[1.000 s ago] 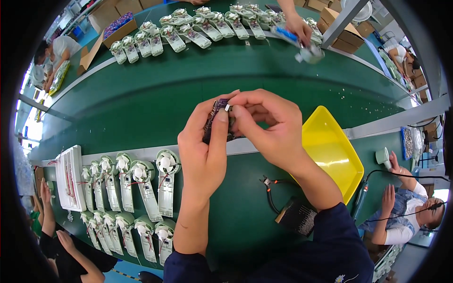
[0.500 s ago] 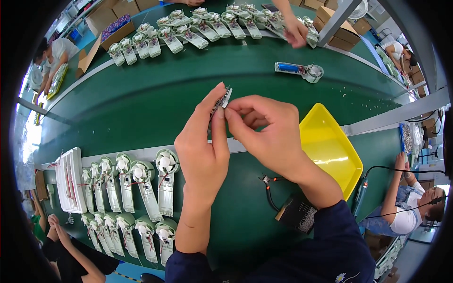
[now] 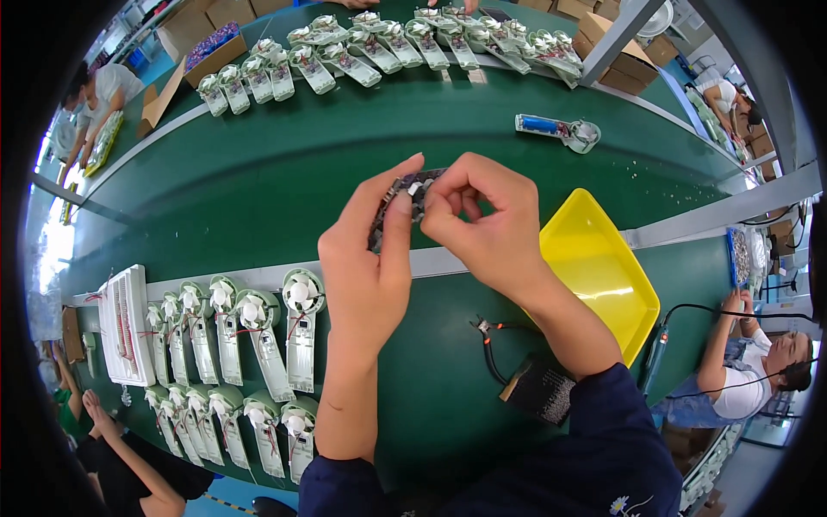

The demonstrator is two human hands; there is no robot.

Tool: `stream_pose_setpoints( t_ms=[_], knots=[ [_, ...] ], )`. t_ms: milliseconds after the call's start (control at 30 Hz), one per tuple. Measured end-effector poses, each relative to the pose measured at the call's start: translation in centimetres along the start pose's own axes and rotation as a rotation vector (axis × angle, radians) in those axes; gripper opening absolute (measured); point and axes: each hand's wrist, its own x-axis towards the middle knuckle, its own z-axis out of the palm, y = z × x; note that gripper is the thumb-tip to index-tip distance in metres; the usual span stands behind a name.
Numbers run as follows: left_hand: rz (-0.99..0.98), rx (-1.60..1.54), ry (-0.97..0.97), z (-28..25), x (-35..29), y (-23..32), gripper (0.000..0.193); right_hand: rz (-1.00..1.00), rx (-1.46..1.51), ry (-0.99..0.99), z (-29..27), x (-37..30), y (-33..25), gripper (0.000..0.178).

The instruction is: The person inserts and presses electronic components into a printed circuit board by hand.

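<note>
Above the metal edge of the bench, my left hand point(image 3: 366, 267) grips a small dark circuit board point(image 3: 419, 198), thumb on its face and fingers behind. Several tiny components and a white part show on the board. From the right, my right hand point(image 3: 491, 233) pinches the board's upper right edge between thumb and forefinger. Whether a small part sits in that pinch is hidden by the fingers. Below the hands lie cutting pliers point(image 3: 488, 349) and a black block point(image 3: 541, 392) dotted with small silvery bits.
A yellow tray point(image 3: 642, 289) stands right of my hands, near a teal-handled corded tool point(image 3: 657, 355). Handheld fan halves point(image 3: 300, 345) line the left, beside a white tray point(image 3: 125, 327). Across the green belt point(image 3: 258, 189) lies a fan half with a blue battery point(image 3: 543, 126).
The circuit board has turned from edge-on to show its face. My right hand has shifted up slightly. A co-worker's hand has withdrawn at the far side, and the battery piece sits farther right.
</note>
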Motion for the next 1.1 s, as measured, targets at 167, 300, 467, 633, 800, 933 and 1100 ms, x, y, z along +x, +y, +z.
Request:
stream_pose_setpoints(
  t_ms=[167,300,467,633,800,933,1100],
  knots=[
    [-0.055,-0.239,0.016,-0.6,0.7,-0.6,0.025,0.065,0.000,0.062,-1.5,-0.4,2.4,0.013],
    [-0.168,-0.368,0.052,-0.6,0.7,-0.8,0.024,-0.096,-0.371,0.284,-1.0,0.2,2.0,0.029],
    [-0.186,-0.538,0.081,-0.3,0.8,-2.0,0.021,0.051,-0.043,0.078,0.3,-0.9,0.3,0.024],
    [-0.176,-0.373,0.080,0.0,0.6,-1.9,0.022,0.308,0.169,-0.019,0.6,-0.3,0.4,0.023],
    [-0.153,-0.234,0.094,0.2,0.5,-1.7,0.022,0.172,0.201,-0.060,1.0,-0.2,0.8,0.019],
    [-0.185,-0.267,0.056,-0.1,0.6,-1.2,0.023,0.053,0.076,-0.077,0.4,-0.2,0.9,0.017],
    [-0.173,-0.243,0.020,-0.2,0.4,-0.9,0.023,-0.009,0.072,-0.078,0.0,-0.3,1.1,0.016]
  ],
)
